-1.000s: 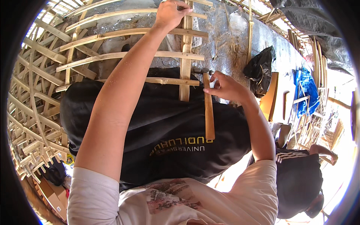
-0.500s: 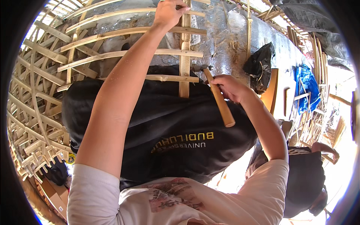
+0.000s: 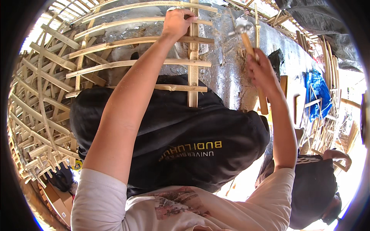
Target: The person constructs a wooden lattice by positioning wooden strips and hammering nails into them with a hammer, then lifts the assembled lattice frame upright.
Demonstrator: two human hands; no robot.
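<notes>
Silvery sheeting [image 3: 225, 57] is stretching out right of my left fingers [image 3: 186, 13], which are curling at the spot where a bamboo slat [image 3: 204, 22] is crossing a lengthwise strip [image 3: 193, 73]; I cannot tell whether they are closing on anything. My right fingers [image 3: 252, 71] are gripping a hammer [image 3: 248, 44], its metal head pointing away beyond them. Black cloth [image 3: 185, 131] is lying below both, nearer me.

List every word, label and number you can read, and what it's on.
Black cloth: yellow and pale lettering, two lines; wording not copied here.
Carton: small white label, too small to read.
Round yellow thing: any markings too small to read.
White shirt: printed picture, no readable words.
Hammer: no lettering visible.
</notes>
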